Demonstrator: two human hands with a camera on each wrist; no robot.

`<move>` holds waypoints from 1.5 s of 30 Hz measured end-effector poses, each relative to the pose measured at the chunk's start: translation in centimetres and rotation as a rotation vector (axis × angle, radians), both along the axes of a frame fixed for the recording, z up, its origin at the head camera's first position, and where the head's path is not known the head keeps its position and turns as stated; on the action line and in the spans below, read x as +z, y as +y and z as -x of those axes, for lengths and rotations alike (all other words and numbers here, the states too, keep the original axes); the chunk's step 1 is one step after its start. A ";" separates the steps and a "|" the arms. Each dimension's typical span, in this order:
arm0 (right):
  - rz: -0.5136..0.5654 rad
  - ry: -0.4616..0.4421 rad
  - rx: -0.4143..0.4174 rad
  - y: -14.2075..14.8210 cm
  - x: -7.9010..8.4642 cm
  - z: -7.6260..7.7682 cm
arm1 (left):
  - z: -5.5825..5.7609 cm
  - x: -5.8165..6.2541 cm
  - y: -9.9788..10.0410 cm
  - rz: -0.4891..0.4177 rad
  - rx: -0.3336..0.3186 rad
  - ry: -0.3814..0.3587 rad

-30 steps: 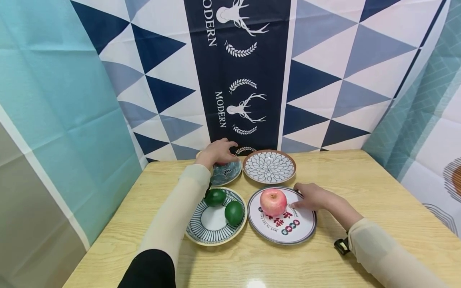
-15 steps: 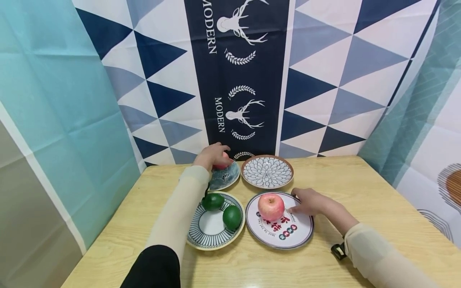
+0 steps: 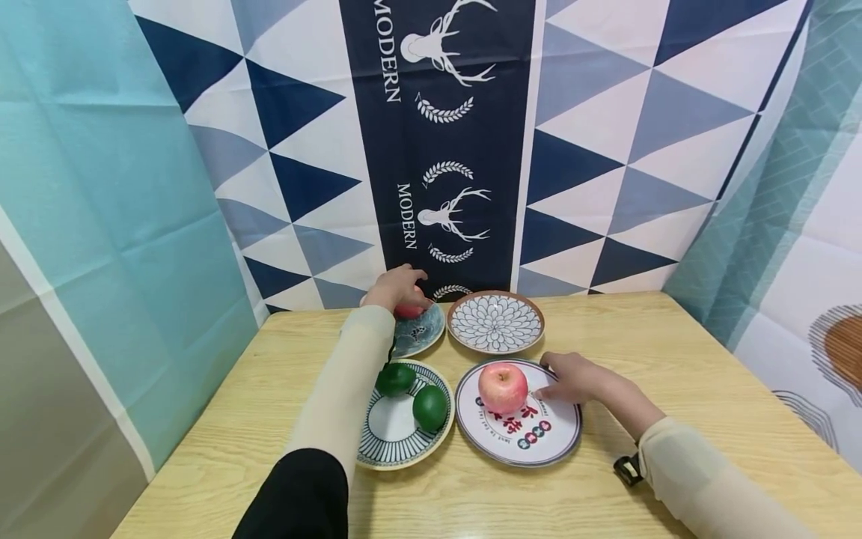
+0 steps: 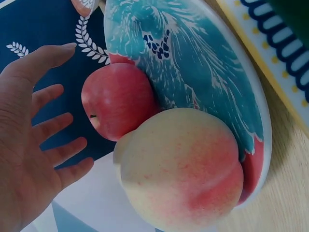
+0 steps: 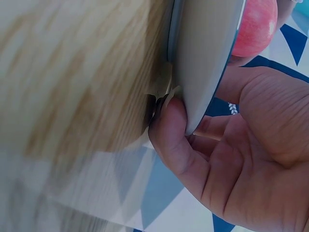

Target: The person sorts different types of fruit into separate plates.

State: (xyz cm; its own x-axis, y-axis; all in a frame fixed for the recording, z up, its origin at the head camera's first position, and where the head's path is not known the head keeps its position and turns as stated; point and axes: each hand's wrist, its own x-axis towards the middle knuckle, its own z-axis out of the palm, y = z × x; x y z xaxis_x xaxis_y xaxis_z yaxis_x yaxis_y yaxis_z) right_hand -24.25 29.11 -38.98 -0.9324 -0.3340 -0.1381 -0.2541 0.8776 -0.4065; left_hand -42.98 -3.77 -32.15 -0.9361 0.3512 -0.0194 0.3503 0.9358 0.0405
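My left hand [image 3: 396,287] is at the back left, by the teal patterned plate [image 4: 203,72]. In the left wrist view its fingers are spread, with a gap between them and a small red apple [image 4: 118,99]. Beside that apple a large pale peach [image 4: 186,169] also lies on the plate, partly covering another pale round thing. My right hand [image 3: 579,378] holds the right rim of a white plate [image 3: 559,427] with red lettering. Its thumb is over the rim, and in the right wrist view curled fingers [image 5: 169,130] reach underneath. A larger pink-red apple [image 3: 503,388] sits on this white plate.
Left of the white plate stands a striped plate [image 3: 389,451] bearing two dark green oval fruits [image 3: 429,408]. A brown-rimmed plate with a petal pattern [image 3: 496,322] is behind, close to the patterned cloth [image 3: 465,150]. All stand on a pale wooden table [image 3: 626,337].
The head view has tilted up slightly. More of the small red apple shows beneath my left hand than a second ago. The right hand keeps its hold on the white plate.
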 end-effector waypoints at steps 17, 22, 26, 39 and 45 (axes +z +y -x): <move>-0.002 -0.001 0.010 0.0 -0.8 0.4 | -0.4 -0.7 -0.7 -0.046 0.027 -0.018; 0.000 -0.013 0.000 0.2 -1.0 0.3 | 0.0 -1.0 -0.5 -0.023 0.014 -0.025; 0.001 -0.016 -0.004 0.3 -1.0 0.3 | 0.5 -1.3 -0.4 -0.034 0.020 -0.029; 0.011 -0.035 -0.011 0.4 -0.4 0.2 | 0.7 -1.2 -0.3 -0.070 0.015 -0.052; 0.009 -0.042 -0.016 0.3 -0.4 0.3 | 1.0 -1.5 0.2 -0.054 0.007 -0.078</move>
State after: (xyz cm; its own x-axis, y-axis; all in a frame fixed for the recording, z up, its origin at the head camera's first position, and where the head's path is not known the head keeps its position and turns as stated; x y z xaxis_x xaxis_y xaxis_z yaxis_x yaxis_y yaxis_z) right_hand -24.51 29.36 -39.34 -0.9309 -0.3207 -0.1746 -0.2227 0.8776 -0.4245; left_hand -43.93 -3.57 -33.63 -0.9350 0.3470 -0.0734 0.3374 0.9340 0.1176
